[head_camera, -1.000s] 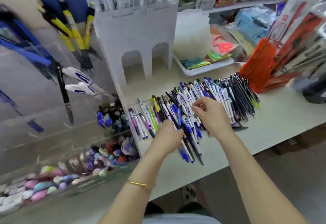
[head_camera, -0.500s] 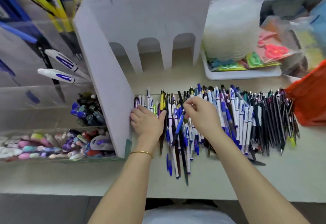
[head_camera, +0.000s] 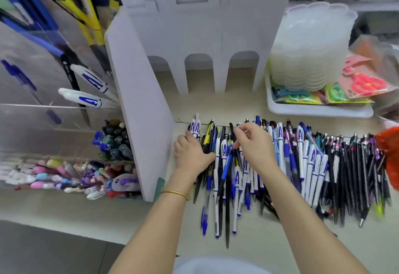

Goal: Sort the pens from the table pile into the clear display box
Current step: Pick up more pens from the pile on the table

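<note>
Picking step: right grip (head_camera: pixel 257 146) clamped on blue pen (head_camera: pixel 225 167), left grip (head_camera: pixel 191 155) flat on pile (head_camera: pixel 313 161); next, lift leftward into display box (head_camera: pixel 43 122).

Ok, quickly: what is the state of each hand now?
Left hand: open, resting on the pen pile.
Right hand: closed, pinching a black pen.

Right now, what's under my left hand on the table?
Your left hand rests on the left end of the pen pile; black, yellow and white-and-blue pens stick out above and below it. How many lie beneath the palm is hidden.
</note>
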Action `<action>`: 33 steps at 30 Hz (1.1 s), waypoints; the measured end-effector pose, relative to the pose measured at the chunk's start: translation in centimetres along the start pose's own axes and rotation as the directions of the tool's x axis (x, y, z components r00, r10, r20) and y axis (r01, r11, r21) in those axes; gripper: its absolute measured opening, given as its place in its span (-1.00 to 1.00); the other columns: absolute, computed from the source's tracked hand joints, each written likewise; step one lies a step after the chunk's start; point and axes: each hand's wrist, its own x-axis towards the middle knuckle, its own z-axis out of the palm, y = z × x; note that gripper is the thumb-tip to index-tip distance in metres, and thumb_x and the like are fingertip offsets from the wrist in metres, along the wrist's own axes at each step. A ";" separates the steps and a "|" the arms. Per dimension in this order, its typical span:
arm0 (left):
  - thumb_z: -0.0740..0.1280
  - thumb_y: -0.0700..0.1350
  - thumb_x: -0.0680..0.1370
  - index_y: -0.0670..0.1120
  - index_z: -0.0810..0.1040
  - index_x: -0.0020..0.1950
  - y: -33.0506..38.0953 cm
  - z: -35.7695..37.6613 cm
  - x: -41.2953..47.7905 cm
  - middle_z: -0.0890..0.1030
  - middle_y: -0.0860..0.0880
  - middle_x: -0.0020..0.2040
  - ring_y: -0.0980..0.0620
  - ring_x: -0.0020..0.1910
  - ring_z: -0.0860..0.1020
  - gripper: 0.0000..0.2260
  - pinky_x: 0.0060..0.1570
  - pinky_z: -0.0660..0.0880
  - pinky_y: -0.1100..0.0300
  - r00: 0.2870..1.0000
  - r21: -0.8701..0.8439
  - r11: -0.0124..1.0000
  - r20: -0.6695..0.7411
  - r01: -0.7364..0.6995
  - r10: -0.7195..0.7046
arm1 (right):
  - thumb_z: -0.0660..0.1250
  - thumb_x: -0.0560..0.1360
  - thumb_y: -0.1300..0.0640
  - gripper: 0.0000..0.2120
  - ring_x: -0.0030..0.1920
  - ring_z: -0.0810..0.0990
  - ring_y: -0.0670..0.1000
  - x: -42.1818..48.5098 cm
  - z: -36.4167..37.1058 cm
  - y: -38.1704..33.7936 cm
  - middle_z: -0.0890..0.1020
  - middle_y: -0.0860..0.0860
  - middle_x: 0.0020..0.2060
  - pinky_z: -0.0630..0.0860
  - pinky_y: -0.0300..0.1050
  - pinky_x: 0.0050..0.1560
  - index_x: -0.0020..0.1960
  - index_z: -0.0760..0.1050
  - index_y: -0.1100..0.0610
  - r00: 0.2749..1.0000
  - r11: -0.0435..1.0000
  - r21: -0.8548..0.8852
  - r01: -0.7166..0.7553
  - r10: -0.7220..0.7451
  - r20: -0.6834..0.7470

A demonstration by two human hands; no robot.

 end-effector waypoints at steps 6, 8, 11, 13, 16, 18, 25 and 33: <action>0.47 0.14 0.37 -0.25 0.03 0.51 0.4 -0.5 1.3 0.21 -0.20 0.39 -0.16 0.36 0.21 -0.06 0.35 0.24 0.08 0.998 0.038 0.999 0.056 0.030 -0.032 | 0.19 0.61 0.06 -0.84 -0.38 0.48 -0.14 0.9 0.1 0.1 0.64 -0.04 -0.30 0.49 -0.06 -0.27 0.03 0.53 0.06 1.000 1.000 -0.004 -0.018 0.018 0.004; 0.49 0.16 0.35 -0.24 0.06 0.49 0.7 -0.5 1.5 0.22 -0.20 0.37 -0.16 0.35 0.22 -0.06 0.34 0.25 0.08 0.997 0.046 0.998 0.053 0.052 -0.054 | 0.19 0.60 0.06 -0.85 -0.33 0.53 -0.09 1.0 0.1 0.0 0.64 -0.04 -0.31 0.57 0.03 -0.19 0.04 0.53 0.05 1.000 1.000 0.004 -0.022 0.022 -0.001; 0.49 0.15 0.34 -0.22 0.16 0.42 0.9 -0.2 1.8 0.27 -0.19 0.33 -0.15 0.31 0.27 -0.15 0.29 0.29 0.10 0.997 0.047 0.996 0.007 0.077 -0.077 | 0.19 0.60 0.05 -0.85 -0.33 0.53 -0.09 1.0 0.1 0.0 0.64 -0.04 -0.32 0.58 0.07 -0.16 0.04 0.52 0.03 1.000 1.000 0.016 -0.019 0.019 -0.009; 0.48 0.10 0.36 -0.22 0.20 0.37 1.1 0.0 1.8 0.30 -0.19 0.32 -0.15 0.29 0.30 -0.24 0.26 0.31 0.10 0.995 0.044 0.995 -0.030 0.091 -0.090 | 0.19 0.60 0.05 -0.84 -0.37 0.50 -0.12 0.9 0.2 0.1 0.64 -0.04 -0.33 0.56 0.03 -0.20 0.05 0.53 0.05 1.000 1.000 0.011 -0.019 0.019 -0.009; 0.47 0.07 0.38 -0.22 0.24 0.34 1.5 0.2 1.8 0.33 -0.19 0.30 -0.16 0.28 0.32 -0.30 0.23 0.34 0.09 0.994 0.042 0.994 -0.031 0.102 -0.101 | 0.19 0.61 0.06 -0.84 -0.35 0.53 -0.09 0.9 0.2 0.0 0.63 -0.04 -0.34 0.56 0.03 -0.19 0.04 0.53 0.06 1.000 1.000 0.008 -0.018 0.018 -0.010; 0.47 0.04 0.39 -0.22 0.25 0.33 1.7 0.1 1.9 0.35 -0.21 0.30 -0.17 0.27 0.33 -0.33 0.21 0.37 0.08 0.991 0.006 0.992 -0.027 0.128 -0.128 | 0.19 0.60 0.06 -0.85 -0.34 0.53 -0.08 0.9 0.2 0.0 0.63 -0.04 -0.34 0.57 0.06 -0.17 0.02 0.53 0.05 1.000 1.000 0.015 -0.013 0.013 -0.010; 0.45 -0.07 0.45 -0.19 0.31 0.24 1.9 0.7 1.4 0.50 -0.18 0.19 -0.18 0.15 0.49 -0.51 -0.05 0.45 0.07 0.990 -0.064 0.992 -0.075 0.112 -0.116 | 0.19 0.61 0.06 -0.85 -0.40 0.47 -0.13 0.8 0.0 -0.1 0.63 -0.04 -0.34 0.52 -0.02 -0.24 0.03 0.52 0.06 1.000 1.000 0.014 0.000 0.000 -0.013; 0.43 -0.15 0.47 -0.20 0.34 0.15 0.8 0.1 1.9 0.58 -0.15 0.01 -0.14 -0.10 0.56 -0.64 -0.27 0.43 0.09 0.993 -0.180 0.984 -0.111 0.008 -0.029 | 0.19 0.61 0.05 -0.85 -0.53 0.42 -0.24 0.7 0.4 0.1 0.63 -0.03 -0.31 0.37 -0.14 -0.33 0.02 0.52 0.06 1.000 1.000 0.014 0.006 -0.006 -0.001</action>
